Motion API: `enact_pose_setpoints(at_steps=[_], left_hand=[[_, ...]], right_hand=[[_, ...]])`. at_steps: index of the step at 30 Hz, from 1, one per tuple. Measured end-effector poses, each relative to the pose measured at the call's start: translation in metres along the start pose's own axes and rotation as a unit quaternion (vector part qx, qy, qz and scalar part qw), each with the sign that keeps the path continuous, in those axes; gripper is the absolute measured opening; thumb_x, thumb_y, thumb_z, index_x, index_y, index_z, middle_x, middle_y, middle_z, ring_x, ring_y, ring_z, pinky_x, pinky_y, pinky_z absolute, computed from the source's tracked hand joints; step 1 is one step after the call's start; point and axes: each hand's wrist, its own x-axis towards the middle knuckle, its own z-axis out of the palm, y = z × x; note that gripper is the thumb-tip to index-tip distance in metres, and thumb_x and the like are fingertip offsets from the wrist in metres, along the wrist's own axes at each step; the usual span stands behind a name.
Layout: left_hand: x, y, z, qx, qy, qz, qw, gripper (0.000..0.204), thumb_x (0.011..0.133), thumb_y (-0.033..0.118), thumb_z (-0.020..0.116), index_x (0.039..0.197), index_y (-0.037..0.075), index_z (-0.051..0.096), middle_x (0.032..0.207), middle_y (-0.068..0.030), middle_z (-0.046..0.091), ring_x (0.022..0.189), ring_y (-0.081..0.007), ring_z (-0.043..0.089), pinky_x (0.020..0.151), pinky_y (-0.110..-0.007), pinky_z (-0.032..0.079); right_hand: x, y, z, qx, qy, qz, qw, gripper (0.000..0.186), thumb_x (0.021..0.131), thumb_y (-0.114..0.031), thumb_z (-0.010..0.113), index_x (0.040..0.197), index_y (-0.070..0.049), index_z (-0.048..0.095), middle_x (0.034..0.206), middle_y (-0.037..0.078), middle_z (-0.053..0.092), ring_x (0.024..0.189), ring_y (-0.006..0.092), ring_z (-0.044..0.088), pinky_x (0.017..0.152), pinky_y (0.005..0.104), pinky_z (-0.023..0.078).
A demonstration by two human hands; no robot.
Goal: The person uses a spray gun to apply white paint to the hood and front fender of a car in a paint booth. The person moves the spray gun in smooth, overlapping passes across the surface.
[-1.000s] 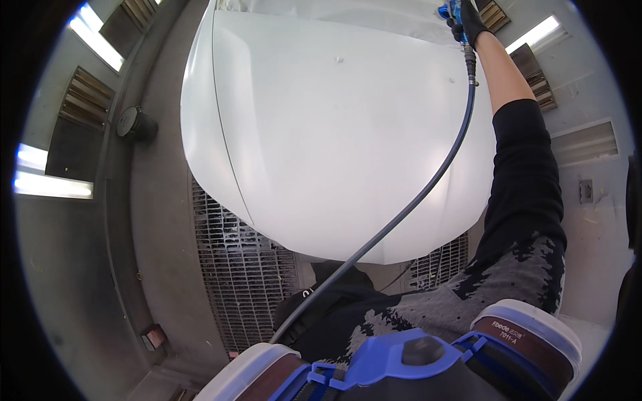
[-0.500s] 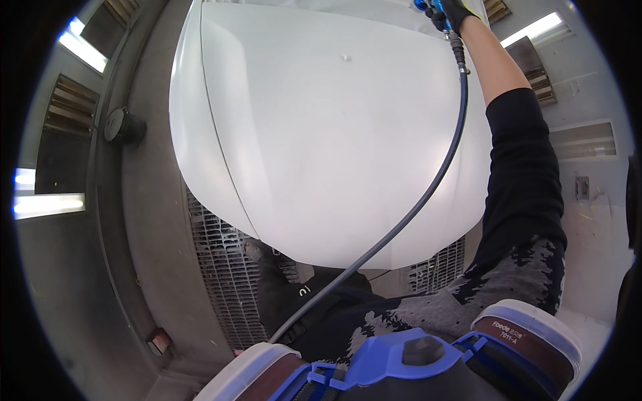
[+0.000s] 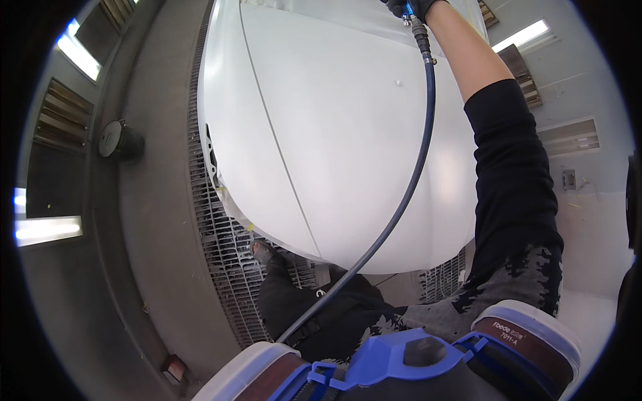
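Observation:
At the top edge, my right hand (image 3: pixel 422 7), in a dark glove, is closed around a blue spray gun (image 3: pixel 407 9). Most of the gun is cut off by the frame. From its handle a dark air hose (image 3: pixel 428 127) hangs and curves down across to my lower left. Beneath the arm lies a white car hood (image 3: pixel 354 154), smooth and pale, with a small raised bump near its far middle. A long seam parts the hood from the white fender (image 3: pixel 231 100) on the left. My left hand is out of sight.
Floor grating (image 3: pixel 231 287) runs beside and under the car's front, with my foot (image 3: pixel 262 252) on it. A round dark lidded container (image 3: pixel 120 140) stands at the left wall. A small reddish box (image 3: pixel 174 369) sits lower left. My respirator (image 3: pixel 421 354) fills the bottom edge.
My right hand and the spray gun have shifted left and farther up, partly leaving the frame. The car appears farther right, showing more of the left fender and an opening at its edge.

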Motion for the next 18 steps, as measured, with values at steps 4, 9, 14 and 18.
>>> enact_pose_setpoints(at_steps=[4, 9, 14, 18], left_hand=[[-0.068, -0.068, -0.024, -0.033, -0.043, -0.071, 0.996, 0.041, 0.098, 0.018, 0.069, 0.067, 0.004, 0.046, 0.058, -0.0096, 0.041, 0.055, -0.0212, 0.041, 0.052, -0.041, 0.034], [-0.116, -0.110, -0.045, -0.070, -0.091, -0.131, 0.985, 0.040, 0.097, 0.018, 0.069, 0.068, 0.003, 0.047, 0.058, -0.0103, 0.043, 0.055, -0.0225, 0.043, 0.052, -0.041, 0.035], [-0.131, -0.109, -0.069, -0.086, -0.094, -0.149, 0.981, 0.038, 0.097, 0.017, 0.069, 0.068, 0.003, 0.048, 0.059, -0.0111, 0.044, 0.055, -0.0238, 0.045, 0.053, -0.042, 0.037], [-0.141, -0.097, -0.093, -0.071, -0.063, -0.149, 0.984, 0.037, 0.096, 0.017, 0.069, 0.068, 0.003, 0.049, 0.059, -0.0117, 0.045, 0.056, -0.0249, 0.046, 0.053, -0.042, 0.038]], right_hand=[[0.005, -0.021, 0.041, 0.011, -0.014, -0.034, 0.999, 0.093, 0.099, -0.077, 0.011, 0.102, -0.004, 0.068, 0.060, 0.006, 0.052, 0.038, 0.0180, 0.040, 0.036, 0.0353, 0.034], [-0.024, -0.028, 0.037, -0.114, 0.060, 0.079, 0.989, 0.082, 0.101, -0.073, 0.016, 0.100, -0.010, 0.068, 0.063, 0.005, 0.056, 0.040, 0.0142, 0.038, 0.035, 0.0321, 0.031], [-0.048, -0.004, 0.016, -0.238, 0.312, 0.009, 0.920, 0.066, 0.101, -0.072, 0.028, 0.090, -0.016, 0.060, 0.066, 0.003, 0.059, 0.039, 0.0148, 0.036, 0.034, 0.0338, 0.029], [-0.046, -0.007, 0.021, -0.144, 0.257, 0.004, 0.956, 0.066, 0.101, -0.073, 0.027, 0.092, -0.016, 0.059, 0.069, 0.004, 0.061, 0.040, 0.0151, 0.038, 0.034, 0.0340, 0.029]])
